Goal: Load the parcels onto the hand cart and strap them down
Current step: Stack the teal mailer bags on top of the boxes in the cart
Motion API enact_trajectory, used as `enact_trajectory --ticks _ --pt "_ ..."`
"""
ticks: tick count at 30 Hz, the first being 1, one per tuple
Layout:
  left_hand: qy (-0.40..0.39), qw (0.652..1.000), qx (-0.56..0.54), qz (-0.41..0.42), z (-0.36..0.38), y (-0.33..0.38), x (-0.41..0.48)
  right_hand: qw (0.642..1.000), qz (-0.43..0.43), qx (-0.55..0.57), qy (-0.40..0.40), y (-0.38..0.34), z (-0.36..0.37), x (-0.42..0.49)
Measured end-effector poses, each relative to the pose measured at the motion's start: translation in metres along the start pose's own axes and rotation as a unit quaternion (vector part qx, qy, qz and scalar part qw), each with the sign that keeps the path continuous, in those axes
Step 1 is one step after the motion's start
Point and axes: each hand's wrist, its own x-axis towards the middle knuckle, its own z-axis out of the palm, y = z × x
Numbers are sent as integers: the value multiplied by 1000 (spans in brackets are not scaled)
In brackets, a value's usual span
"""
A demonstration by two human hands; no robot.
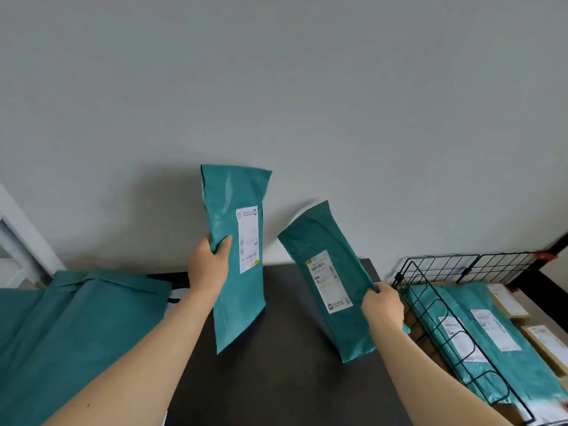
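Note:
My left hand grips the left edge of a long teal parcel bag with a white label, holding it upright above the dark table. My right hand holds a second teal parcel bag by its right edge, tilted with its top leaning left. To the right stands the hand cart with a black wire-grid frame. Teal parcels with white labels and brown cardboard boxes lie inside the cart. No strap is visible.
A pile of teal bags lies on the left side of the table. A plain grey wall rises behind the table. A white door frame shows at the far left.

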Motion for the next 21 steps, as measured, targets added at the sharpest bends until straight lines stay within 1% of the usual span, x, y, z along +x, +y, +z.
enact_trajectory --ticks 3,7,10,12,14,16,17,18,19,20,21 --pt "-30 993 -92 -67 5 -4 -11 999 9 27 25 0 -4 -11" --pt "-48 972 -157 -165 17 -17 -25 997 23 60 40 9 -9 -25" --pt "-64 965 -165 -193 24 -23 -37 995 46 83 40 20 -16 -32" --pt "-72 963 -166 -198 26 -22 -42 993 57 99 39 28 -23 -32" --pt "-59 962 -172 -202 27 -19 -43 991 65 109 38 33 -29 -32" --pt "-1 957 -193 -215 30 -19 -43 990 68 121 36 37 -34 -31" --pt "40 948 -215 -232 33 -21 -44 989 69 130 34 39 -37 -30" --pt "81 931 -248 -256 35 -24 -46 988 71 136 30 40 -39 -28" --pt "113 906 -286 -290 37 -28 -48 988 71 137 25 42 -41 -26" --pt "126 878 -320 -333 41 -33 -52 988 71 136 20 43 -44 -24" --pt "113 849 -346 -382 47 -38 -59 989 69 134 14 45 -47 -21"
